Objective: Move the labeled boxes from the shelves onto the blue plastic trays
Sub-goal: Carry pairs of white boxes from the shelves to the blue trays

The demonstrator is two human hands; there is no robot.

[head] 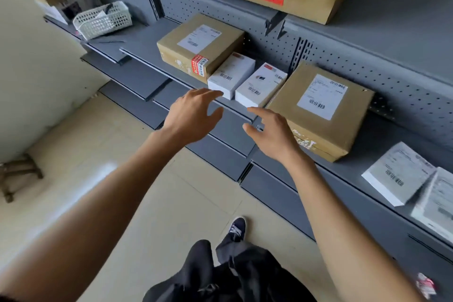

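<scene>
My arms are bare all the way from the edge of the view to the wrists; no sleeve, watch, ring or glove shows on either one. My left hand (pixel 193 115) and my right hand (pixel 272 135) carry nothing on the fingers, and the nails look short and plain. Below my hands, between my forearms, I see dark trousers (pixel 235 274), black or near black, loose and creased in soft folds. Just beyond them, nearer my hands, is one dark shoe (pixel 236 228) with white laces and a pale edge along its sole.
</scene>
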